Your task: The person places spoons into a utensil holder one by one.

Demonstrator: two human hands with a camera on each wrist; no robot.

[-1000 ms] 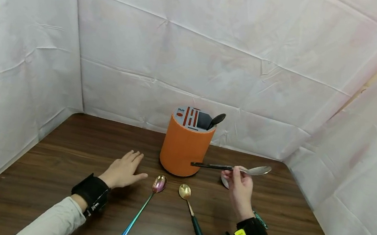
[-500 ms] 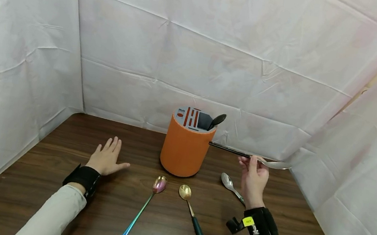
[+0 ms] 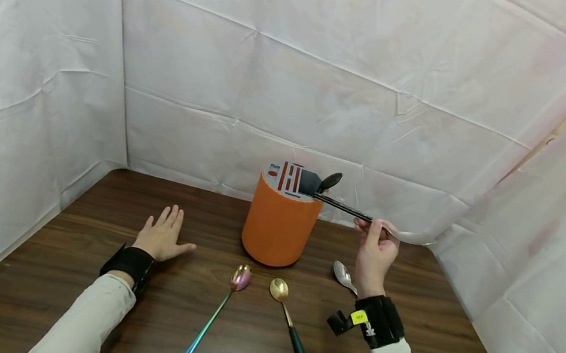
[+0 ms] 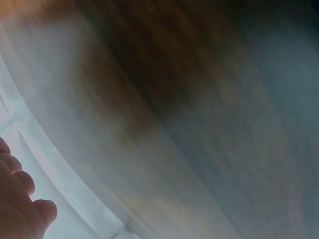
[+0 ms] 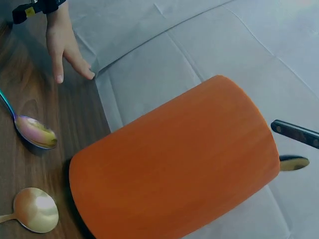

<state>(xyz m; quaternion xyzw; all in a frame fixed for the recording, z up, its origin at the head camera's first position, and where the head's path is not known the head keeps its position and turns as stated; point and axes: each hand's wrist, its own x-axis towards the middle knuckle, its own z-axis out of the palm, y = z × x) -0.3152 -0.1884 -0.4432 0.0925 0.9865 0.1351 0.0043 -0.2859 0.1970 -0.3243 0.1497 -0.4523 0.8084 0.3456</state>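
Observation:
My right hand point(image 3: 377, 251) pinches a spoon with a black handle point(image 3: 345, 207) and a silver bowl, held off the table. Its handle end overlaps the top rim of an orange cylindrical utensil holder point(image 3: 278, 224) in the head view; the right wrist view shows that handle end point(image 5: 295, 133) just beyond the rim. A dark spoon point(image 3: 330, 181) leans out of the holder's open compartment. With fingers spread, my left hand point(image 3: 160, 236) rests on the table left of the holder, holding nothing. A silver spoon point(image 3: 344, 275) lies beside my right wrist, its handle partly hidden.
On the wooden table point(image 3: 218, 330) lie a rainbow-coloured spoon point(image 3: 240, 279) and a gold spoon with a dark green handle point(image 3: 299, 351), both in front of the holder. White sheeting point(image 3: 253, 76) hangs around the table's back and sides.
My right hand has lifted the black-handled spoon from low beside the holder up to its rim, swinging right and then back left. My left hand has shifted left and away from me.

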